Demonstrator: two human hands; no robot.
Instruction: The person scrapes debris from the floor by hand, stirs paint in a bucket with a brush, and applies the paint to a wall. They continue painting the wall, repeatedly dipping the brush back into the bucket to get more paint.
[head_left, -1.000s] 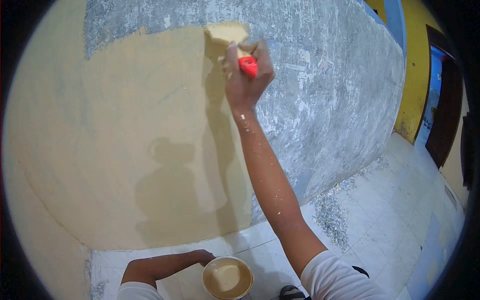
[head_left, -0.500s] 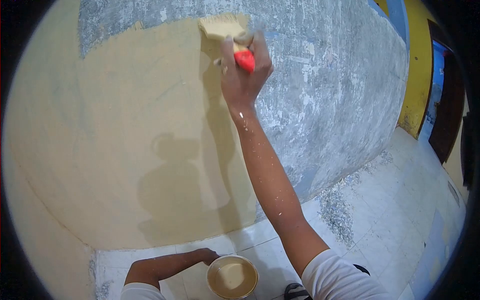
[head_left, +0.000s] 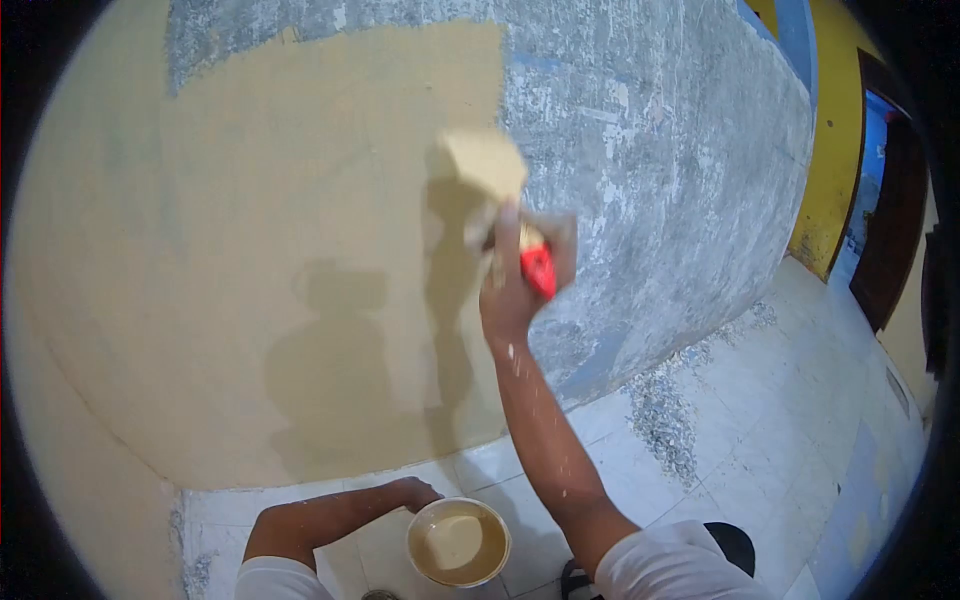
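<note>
While the paintbrush point(head_left: 485, 162) is up in front of the wall, wide end high and red handle point(head_left: 538, 270) low, the right hand point(head_left: 508, 300) holds it — fingers narrow, closed round the handle, partly blurred. Bristles look coated in beige. Brush sits near the right edge of the beige coat point(head_left: 300, 180), close to the bare grey surface point(head_left: 680, 180); blur hides whether bristles touch the wall.

Step in hand reads as spreading paint along that border, judging by brush position and the grey patches not yet covered. A further stroke would call for bristles laid on the wall at the border with even pressure; a reload would call for bringing the brush down to the bucket point(head_left: 410, 545).

Bucket is round, open-topped, low at bottom centre, well apart from the brush. Beige paint point(head_left: 455, 540) inside — paler patch in the middle, darker area around it, level below the rim; depth can't be told. Left hand point(head_left: 418, 494) is at the upper-left rim, seems to touch it; fingers mostly hidden, can't tell if wide or closed.

Further out: pale tiled floor point(head_left: 780, 400), loose flakes point(head_left: 663, 420) along the foot of the grey part, dark footwear point(head_left: 574, 582) at the bottom edge, yellow wall point(head_left: 840, 130) and brown door point(head_left: 885, 230) at far right
</note>
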